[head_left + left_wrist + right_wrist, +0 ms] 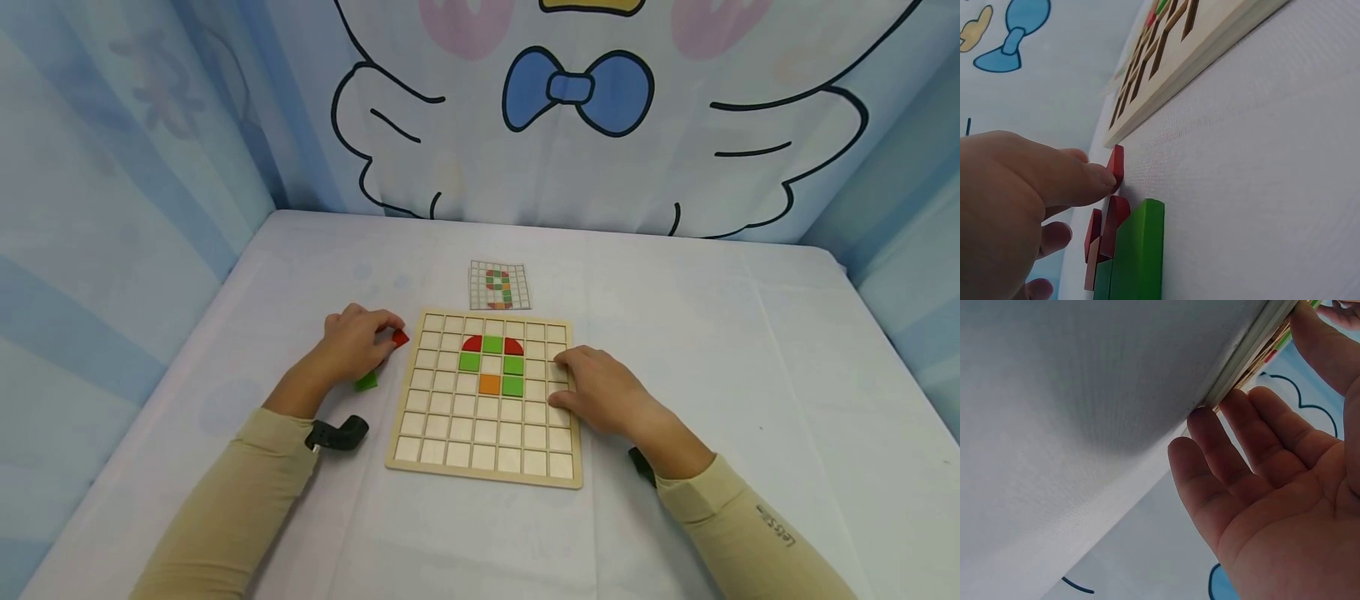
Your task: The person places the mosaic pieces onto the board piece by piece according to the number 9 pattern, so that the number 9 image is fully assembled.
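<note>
My left hand (354, 340), left of the board, pinches a red piece (1117, 164) between thumb and finger, low over the cloth. Under that hand lie more blocks, among them a green block (1141, 250) and a red block (1114, 225); the palm hides part of this group in the head view. The wooden grid board (442, 429) carries red rounded pieces, several green squares and an orange square (489, 384) in its upper half. On the board's right edge rests my right hand (603, 392), fingers loosely extended, touching the rim and holding no piece.
Behind the board lies a pattern card (480, 292) with a small coloured grid design. A white cloth covers the table (712, 333). Curtains (120, 167) hang at the sides, and a cartoon-printed cloth (570, 167) hangs at the back.
</note>
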A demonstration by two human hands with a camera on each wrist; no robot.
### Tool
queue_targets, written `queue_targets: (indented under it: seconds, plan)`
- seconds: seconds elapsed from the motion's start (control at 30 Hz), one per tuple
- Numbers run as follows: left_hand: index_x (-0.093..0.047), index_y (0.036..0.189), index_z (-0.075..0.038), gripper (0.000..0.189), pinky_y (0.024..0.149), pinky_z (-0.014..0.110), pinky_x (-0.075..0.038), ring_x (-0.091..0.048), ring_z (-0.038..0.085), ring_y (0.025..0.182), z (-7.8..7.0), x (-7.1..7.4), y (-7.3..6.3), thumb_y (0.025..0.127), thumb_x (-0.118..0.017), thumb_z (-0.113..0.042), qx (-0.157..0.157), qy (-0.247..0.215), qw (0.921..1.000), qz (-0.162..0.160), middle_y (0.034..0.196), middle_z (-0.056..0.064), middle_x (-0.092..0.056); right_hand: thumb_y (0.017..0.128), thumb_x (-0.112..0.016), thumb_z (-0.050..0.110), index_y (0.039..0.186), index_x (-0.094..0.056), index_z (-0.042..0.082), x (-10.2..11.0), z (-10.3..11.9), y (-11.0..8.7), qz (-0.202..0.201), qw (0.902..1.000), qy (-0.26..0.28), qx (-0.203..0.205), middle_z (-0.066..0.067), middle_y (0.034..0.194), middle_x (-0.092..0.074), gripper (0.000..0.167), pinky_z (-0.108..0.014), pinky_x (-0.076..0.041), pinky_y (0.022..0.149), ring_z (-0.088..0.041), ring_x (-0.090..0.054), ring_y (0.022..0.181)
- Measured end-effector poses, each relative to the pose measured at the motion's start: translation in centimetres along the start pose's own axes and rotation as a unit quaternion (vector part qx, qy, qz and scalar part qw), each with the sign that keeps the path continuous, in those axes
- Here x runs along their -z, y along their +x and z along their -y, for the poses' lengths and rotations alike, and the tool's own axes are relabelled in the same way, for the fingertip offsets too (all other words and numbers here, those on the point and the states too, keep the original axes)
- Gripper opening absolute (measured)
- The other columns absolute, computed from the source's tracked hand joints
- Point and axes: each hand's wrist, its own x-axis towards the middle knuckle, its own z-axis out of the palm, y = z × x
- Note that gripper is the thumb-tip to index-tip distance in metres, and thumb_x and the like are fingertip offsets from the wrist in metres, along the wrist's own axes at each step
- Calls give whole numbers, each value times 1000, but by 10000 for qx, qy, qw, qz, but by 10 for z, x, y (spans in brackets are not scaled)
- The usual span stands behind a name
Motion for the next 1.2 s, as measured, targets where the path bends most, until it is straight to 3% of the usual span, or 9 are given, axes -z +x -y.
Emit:
queue_targets:
  seconds: [0.53,0.83,1.2]
  plan:
    - [-66,127,-7,34,97,54,-25,-45,33,116,-1,-1,0,96,-69,-21,113,20,9999,-114,120,12,-64,94,-71,25,132,-55,-6,1,1,0,50,10000,13,-75,-22,134,-56,52,-51,-39,105,-39,-51,126]
    - [-66,126,-8,33,96,55,-27,-46,34,115,1,-3,2,95,-69,-20,-55,43,9999,-117,120,12,-64,94,-71,25,133,-55,-6,1,1,0,73,9999,10,-94,-22,135,-55,52,-51,-39,105,-39,-50,126]
    - [-67,124,-7,34,96,55,-27,-47,33,112,0,-4,2,94,-71,-23,-32,74,9997,-216,117,12,-65,94,-71,25,133,-54,-6,2,3,0,80,9999,36,-112,-22,136,-55,53,-51,-38,106,-39,-50,127]
